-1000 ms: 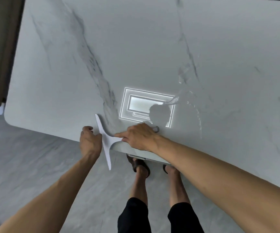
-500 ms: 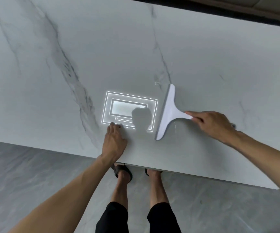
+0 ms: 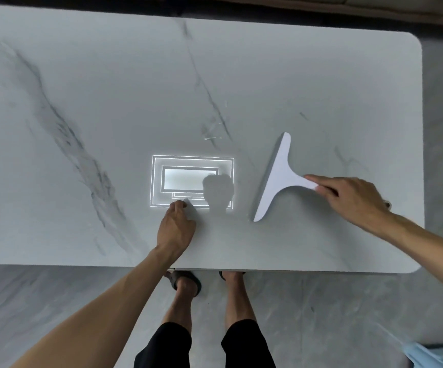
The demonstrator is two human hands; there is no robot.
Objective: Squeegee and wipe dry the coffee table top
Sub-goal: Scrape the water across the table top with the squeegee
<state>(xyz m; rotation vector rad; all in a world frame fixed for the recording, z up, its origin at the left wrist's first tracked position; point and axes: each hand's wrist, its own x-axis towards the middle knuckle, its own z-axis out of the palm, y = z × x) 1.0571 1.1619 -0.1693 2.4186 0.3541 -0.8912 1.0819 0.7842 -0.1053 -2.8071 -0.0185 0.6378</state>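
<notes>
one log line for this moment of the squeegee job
phase: squeegee | right hand: holds squeegee by handle, blade on coffee table top, right part | left hand: rests on top near front edge

One marble bench [image 3: 321, 75], one white squeegee [image 3: 276, 176], one left hand [image 3: 176, 229], one right hand [image 3: 353, 197], two feet [image 3: 185, 288], one pale blue thing [image 3: 422, 354] on the floor

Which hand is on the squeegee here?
The right hand grips the white squeegee by its handle end. The left hand holds no tool and only rests on the table top beside the bright reflection.
</notes>
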